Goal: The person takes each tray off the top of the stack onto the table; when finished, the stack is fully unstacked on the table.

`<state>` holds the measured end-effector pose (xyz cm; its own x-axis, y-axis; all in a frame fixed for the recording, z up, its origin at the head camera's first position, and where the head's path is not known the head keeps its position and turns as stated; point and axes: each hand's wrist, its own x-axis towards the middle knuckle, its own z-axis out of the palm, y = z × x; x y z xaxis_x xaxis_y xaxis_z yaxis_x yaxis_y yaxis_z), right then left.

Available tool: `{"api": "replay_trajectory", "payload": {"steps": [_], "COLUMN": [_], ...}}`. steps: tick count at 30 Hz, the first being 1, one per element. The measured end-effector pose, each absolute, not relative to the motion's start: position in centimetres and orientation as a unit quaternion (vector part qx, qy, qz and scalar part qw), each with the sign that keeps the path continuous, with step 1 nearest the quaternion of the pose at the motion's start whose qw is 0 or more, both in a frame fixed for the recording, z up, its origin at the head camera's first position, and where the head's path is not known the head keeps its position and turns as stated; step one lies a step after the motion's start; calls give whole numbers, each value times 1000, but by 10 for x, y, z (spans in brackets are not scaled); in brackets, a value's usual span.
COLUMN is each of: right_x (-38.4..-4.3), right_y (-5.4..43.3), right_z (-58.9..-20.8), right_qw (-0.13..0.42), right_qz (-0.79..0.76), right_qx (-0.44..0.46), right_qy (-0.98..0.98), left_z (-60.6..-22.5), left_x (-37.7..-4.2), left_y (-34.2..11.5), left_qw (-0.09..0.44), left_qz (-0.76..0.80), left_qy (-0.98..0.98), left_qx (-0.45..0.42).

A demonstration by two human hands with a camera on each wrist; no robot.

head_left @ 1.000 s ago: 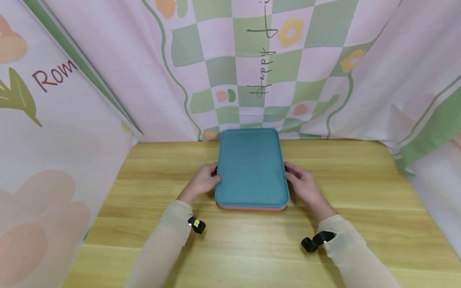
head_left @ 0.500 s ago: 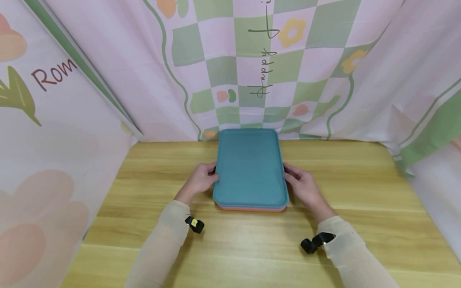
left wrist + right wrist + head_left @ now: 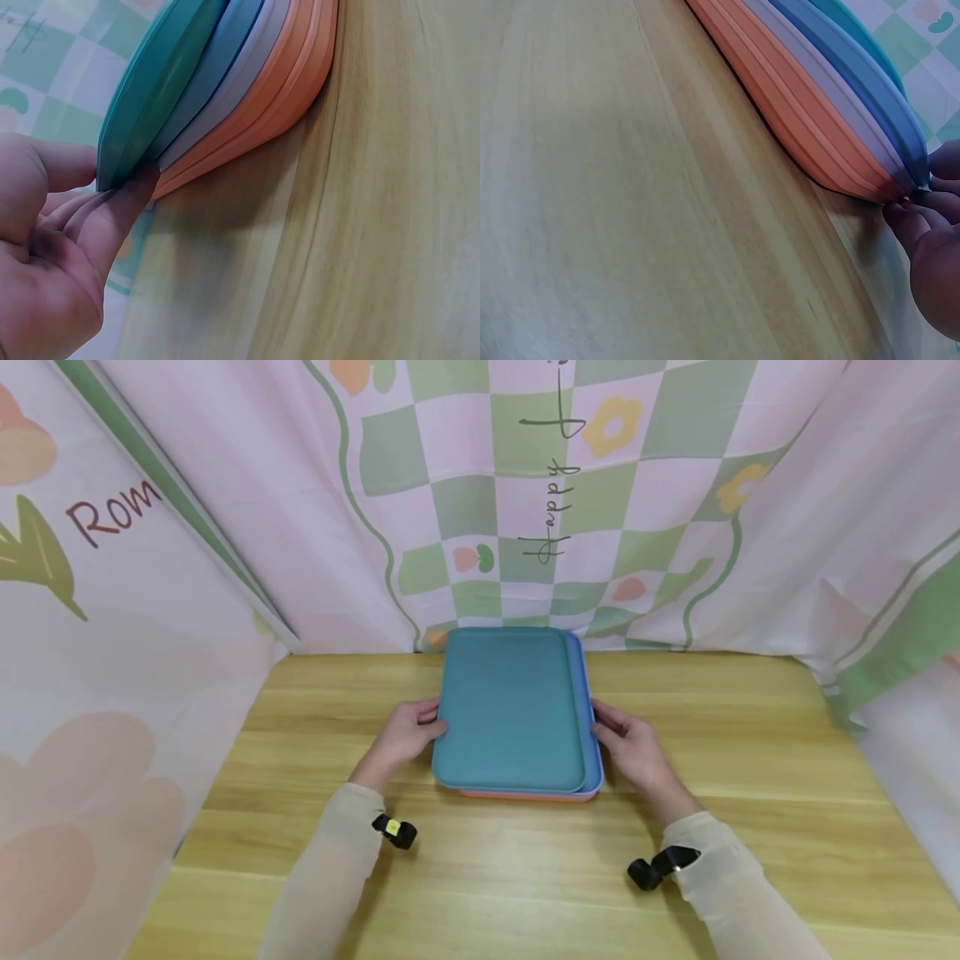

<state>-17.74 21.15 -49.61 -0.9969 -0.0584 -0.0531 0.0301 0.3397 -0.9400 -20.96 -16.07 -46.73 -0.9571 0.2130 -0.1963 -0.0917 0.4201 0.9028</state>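
A stack of rectangular trays lies on the table. On top is a teal tray, shifted left so that a strip of the blue tray beneath shows along the right. My left hand pinches the teal tray's left rim, thumb above and fingers below. In the left wrist view that rim stands lifted off the layers under it. On the other side, my right hand holds the blue tray at its right rim. Below come a lavender tray and orange trays, their edges level with one another.
The wooden table carries the stack near its back edge. Right behind it hangs a checked curtain, and a printed sheet rises along the left side. Both wrists wear small black cameras.
My left hand has drawn the teal tray leftward, uncovering a strip of the blue tray on the right. The right hand has stayed almost in place at the right rim.
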Motion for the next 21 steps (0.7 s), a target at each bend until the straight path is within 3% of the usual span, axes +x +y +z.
{"api": "replay_trajectory", "payload": {"steps": [21], "right_x": [-177], "right_y": [213], "right_z": [-496], "right_qw": [39], "right_qz": [-570], "right_qx": [-9], "right_qy": [821], "left_z": [-476], "left_x": [-210], "left_y": [-174], "left_qw": [111], "left_qz": [610], "left_qy": [783], "left_qx": [-49]}}
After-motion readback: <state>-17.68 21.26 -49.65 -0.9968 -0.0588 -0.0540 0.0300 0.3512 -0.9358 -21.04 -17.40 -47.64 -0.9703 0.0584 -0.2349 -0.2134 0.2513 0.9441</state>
